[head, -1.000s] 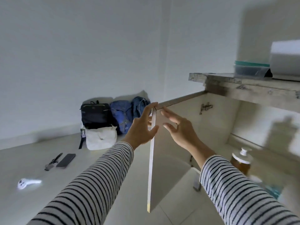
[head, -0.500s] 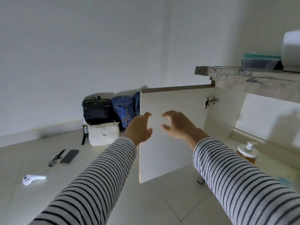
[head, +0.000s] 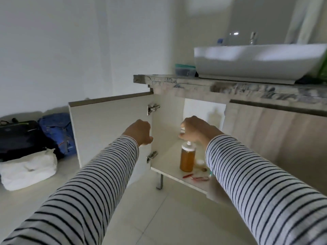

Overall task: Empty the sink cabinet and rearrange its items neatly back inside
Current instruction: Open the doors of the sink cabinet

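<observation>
From the head view, the amber pump bottle point(head: 187, 159) stands upright near the front of the sink cabinet point(head: 169, 121) floor. The right hand point(head: 196, 130) pinches its pump head; the left hand point(head: 139, 131) hangs loosely curled, empty. It is probably heavy, and its smooth body offers a steadier hold. Red toothbrushes point(head: 196, 177) lie just beside it; the open door point(head: 109, 128) stands left.

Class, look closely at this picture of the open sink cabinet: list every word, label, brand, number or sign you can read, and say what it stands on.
None can be read.
Amber pump bottle: no label shows.
Lidded box on the counter: too blurred to tell.
Black bag and blue backpack: any marks are too small to read.
</observation>
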The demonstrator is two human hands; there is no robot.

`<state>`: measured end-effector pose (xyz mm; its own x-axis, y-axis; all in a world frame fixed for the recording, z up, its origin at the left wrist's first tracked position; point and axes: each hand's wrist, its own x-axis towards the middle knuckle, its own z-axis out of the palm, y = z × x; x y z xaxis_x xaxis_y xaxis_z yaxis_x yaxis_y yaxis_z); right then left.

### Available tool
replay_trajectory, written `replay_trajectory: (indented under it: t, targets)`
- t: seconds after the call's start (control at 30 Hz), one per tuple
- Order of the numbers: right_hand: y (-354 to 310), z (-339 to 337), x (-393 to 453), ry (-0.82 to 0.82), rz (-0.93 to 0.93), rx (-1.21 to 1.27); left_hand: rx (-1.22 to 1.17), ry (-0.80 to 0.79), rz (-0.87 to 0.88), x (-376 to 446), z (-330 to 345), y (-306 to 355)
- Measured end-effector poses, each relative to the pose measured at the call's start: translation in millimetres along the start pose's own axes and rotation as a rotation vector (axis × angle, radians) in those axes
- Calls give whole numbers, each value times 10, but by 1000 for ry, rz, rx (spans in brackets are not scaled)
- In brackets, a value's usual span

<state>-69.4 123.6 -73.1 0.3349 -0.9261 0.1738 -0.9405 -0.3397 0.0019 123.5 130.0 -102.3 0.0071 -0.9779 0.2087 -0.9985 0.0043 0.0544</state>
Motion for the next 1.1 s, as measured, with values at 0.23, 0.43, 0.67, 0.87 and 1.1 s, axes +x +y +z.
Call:
replay_trajectory:
  t: [0.23, 0.43, 0.67, 0.87, 1.1]
  targets:
    - [1196, -193, -342, 113, 250, -19, -166, 53, 311, 505, 100, 1262]
    - [1871, -67, -380, 334, 309, -11, -412, 31, 578, 937, 361, 2021]
    - [2375, 119, -77, 573, 304, -262, -597, 11, 652, 1541, 719, 2468]
    - [2409, 273, 19, 554, 356, -249, -660, 40, 759, 1709, 765, 2399]
    - [1988, 328, -243, 520, 390, -118, -819, 3, 861, 1346, 654, 2074]
